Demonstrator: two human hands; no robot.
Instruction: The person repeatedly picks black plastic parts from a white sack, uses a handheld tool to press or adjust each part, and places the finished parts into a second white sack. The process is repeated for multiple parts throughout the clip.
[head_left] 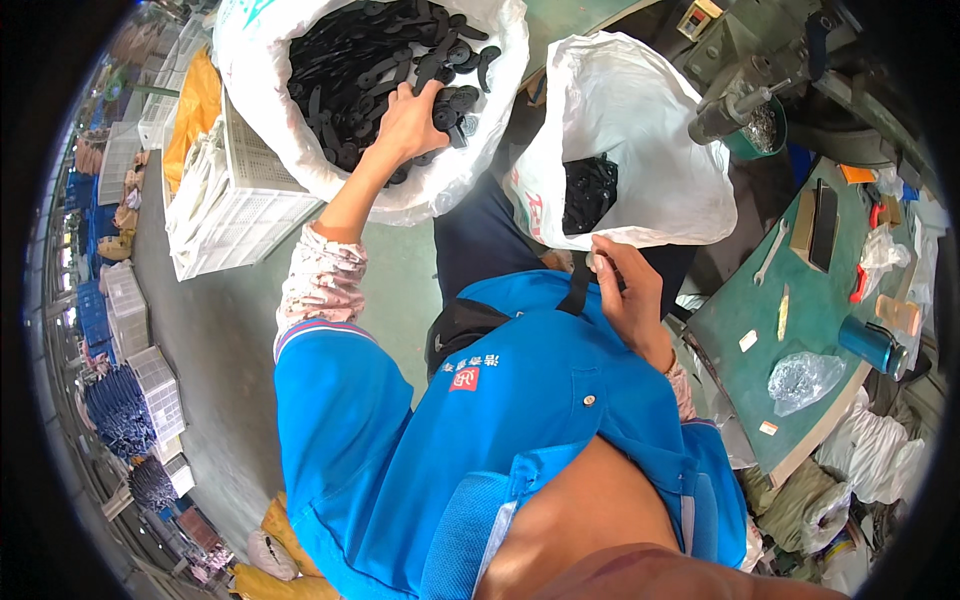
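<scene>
My left hand (408,122) reaches into a large white woven sack (470,185), fingers spread over a heap of black plastic parts (350,75). These parts are long and flat with rounded ends; no part is visibly gripped there. Close to my lap, my right hand (632,290) pinches a black strip-shaped part (577,286) between thumb and fingers, below the rim of a second white sack (650,120). A smaller pile of black parts (590,193) lies inside that second sack.
At right, a green-topped bench (730,310) bears a wrench (771,252), a blue flask (872,343) and a crumpled clear bag (805,382). A machine (735,105) with a green cup of small metal pieces (762,130) stands beyond. White plastic crates (240,215) flank the left sack.
</scene>
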